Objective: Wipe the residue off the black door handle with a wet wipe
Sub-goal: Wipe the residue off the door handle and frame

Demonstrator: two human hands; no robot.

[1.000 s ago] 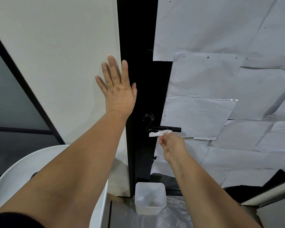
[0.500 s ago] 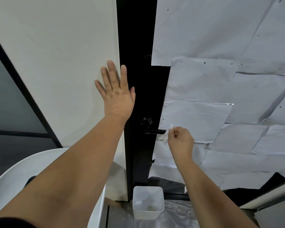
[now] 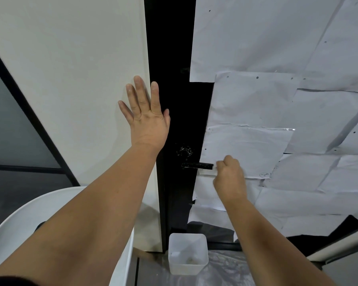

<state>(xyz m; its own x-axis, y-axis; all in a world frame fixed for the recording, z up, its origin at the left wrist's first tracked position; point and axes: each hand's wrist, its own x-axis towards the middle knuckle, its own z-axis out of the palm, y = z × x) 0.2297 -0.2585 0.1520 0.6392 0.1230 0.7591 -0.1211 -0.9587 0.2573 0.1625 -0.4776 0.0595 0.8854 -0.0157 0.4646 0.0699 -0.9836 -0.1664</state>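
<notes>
My right hand pinches the wet wipe at the free end of the black door handle; my left hand presses flat, fingers straight, above the handle.

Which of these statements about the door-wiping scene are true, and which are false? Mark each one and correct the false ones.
1. The left hand lies flat against the wall. True.
2. The right hand holds a wipe at the handle. True.
3. The tub hangs from the handle. False: it stands on the floor below.
4. The door is bare. False: paper sheets cover it.
5. White residue shows above the handle. True.
</notes>
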